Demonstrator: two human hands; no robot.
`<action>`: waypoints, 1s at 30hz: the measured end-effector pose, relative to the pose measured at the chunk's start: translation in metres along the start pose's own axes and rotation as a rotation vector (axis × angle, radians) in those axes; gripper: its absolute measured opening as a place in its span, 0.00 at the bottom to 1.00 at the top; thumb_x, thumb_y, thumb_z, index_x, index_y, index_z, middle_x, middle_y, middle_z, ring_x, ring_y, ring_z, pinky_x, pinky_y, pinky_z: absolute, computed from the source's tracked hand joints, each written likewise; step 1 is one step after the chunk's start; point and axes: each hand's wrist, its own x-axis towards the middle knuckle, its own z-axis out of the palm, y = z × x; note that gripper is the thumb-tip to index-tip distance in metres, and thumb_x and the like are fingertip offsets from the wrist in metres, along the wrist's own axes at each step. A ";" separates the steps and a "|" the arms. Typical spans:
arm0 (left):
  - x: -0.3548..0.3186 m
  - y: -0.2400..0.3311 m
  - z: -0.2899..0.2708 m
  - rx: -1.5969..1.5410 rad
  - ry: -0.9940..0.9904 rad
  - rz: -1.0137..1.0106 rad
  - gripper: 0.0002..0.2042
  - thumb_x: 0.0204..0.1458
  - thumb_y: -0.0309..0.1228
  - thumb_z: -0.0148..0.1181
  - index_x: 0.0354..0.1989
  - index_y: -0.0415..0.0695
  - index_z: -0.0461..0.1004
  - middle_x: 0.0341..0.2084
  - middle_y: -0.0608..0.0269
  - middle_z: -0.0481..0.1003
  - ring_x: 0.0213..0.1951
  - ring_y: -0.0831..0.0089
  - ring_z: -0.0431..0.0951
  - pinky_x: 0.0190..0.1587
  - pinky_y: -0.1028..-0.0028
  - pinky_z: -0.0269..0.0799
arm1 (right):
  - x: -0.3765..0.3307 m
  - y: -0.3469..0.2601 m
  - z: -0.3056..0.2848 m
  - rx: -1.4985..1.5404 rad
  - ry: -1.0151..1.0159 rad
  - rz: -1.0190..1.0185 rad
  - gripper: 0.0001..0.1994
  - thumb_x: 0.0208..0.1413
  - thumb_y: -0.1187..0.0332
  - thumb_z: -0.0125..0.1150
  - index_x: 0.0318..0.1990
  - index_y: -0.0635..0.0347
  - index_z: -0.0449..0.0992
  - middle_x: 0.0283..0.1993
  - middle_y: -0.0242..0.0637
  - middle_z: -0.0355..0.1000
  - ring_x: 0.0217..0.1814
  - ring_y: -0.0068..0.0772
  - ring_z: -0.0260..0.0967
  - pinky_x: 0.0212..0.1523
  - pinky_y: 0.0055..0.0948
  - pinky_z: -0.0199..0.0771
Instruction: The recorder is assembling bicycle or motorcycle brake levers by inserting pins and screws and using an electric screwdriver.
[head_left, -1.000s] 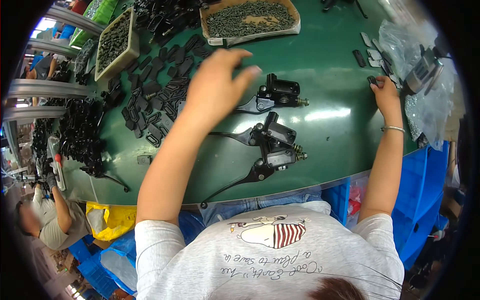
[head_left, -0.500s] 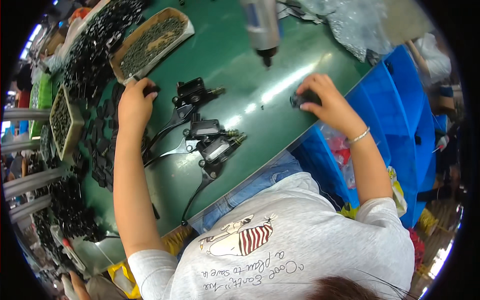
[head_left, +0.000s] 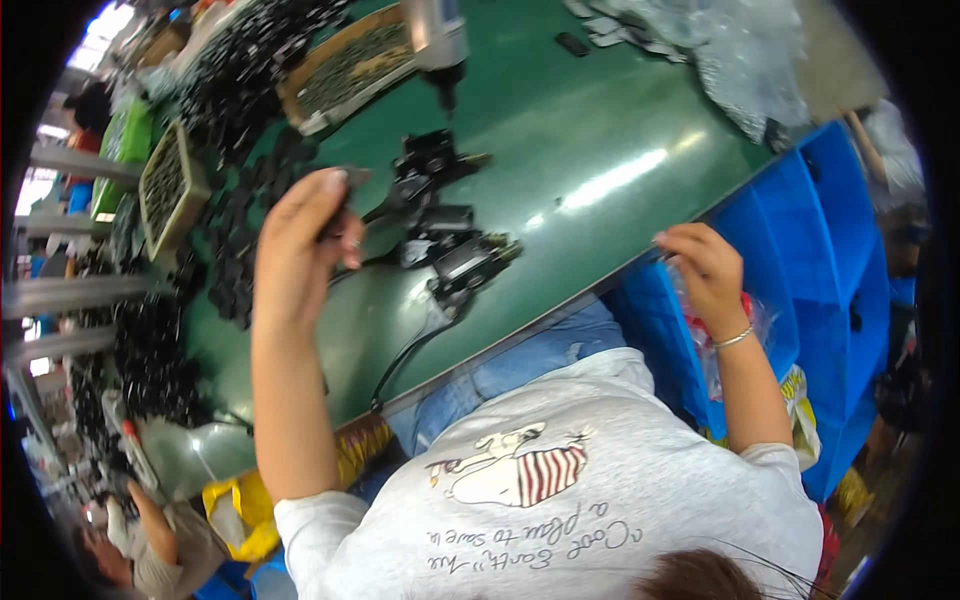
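Observation:
My left hand (head_left: 305, 235) is closed, thumb and fingers pinching a small dark part (head_left: 335, 222) mostly covered by the fingers. It hovers over the left side of the green table, beside a group of black and silver brake lever assemblies (head_left: 470, 262). These lie overlapping, with long curved levers and brass-coloured ends. My right hand (head_left: 705, 265) is at the table's near right edge, fingertips pinched together; whatever sits between them is too small to name. An electric screwdriver (head_left: 435, 40) hangs bit-down above the farthest lever assembly.
Behind the levers stands a cardboard box (head_left: 350, 75) of small grey parts. A second tray (head_left: 172, 190) holds similar pieces. Flat black parts (head_left: 235, 240) and dark heaps (head_left: 155, 360) cover the left. Blue bins (head_left: 770, 270) adjoin the right edge; plastic bags (head_left: 735, 60) lie far right.
My left hand has lifted off the black parts and come nearer the levers. The right hand has drawn back to the table edge; the dark piece it held no longer shows there. The view has shifted.

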 end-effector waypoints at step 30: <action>-0.049 -0.036 0.042 -0.108 -0.111 -0.117 0.13 0.61 0.27 0.56 0.52 0.35 0.71 0.34 0.62 0.75 0.31 0.78 0.73 0.29 0.80 0.70 | 0.148 -0.116 0.069 0.645 -0.228 0.218 0.16 0.53 0.74 0.65 0.50 0.62 0.77 0.39 0.32 0.73 0.40 0.22 0.69 0.36 0.24 0.68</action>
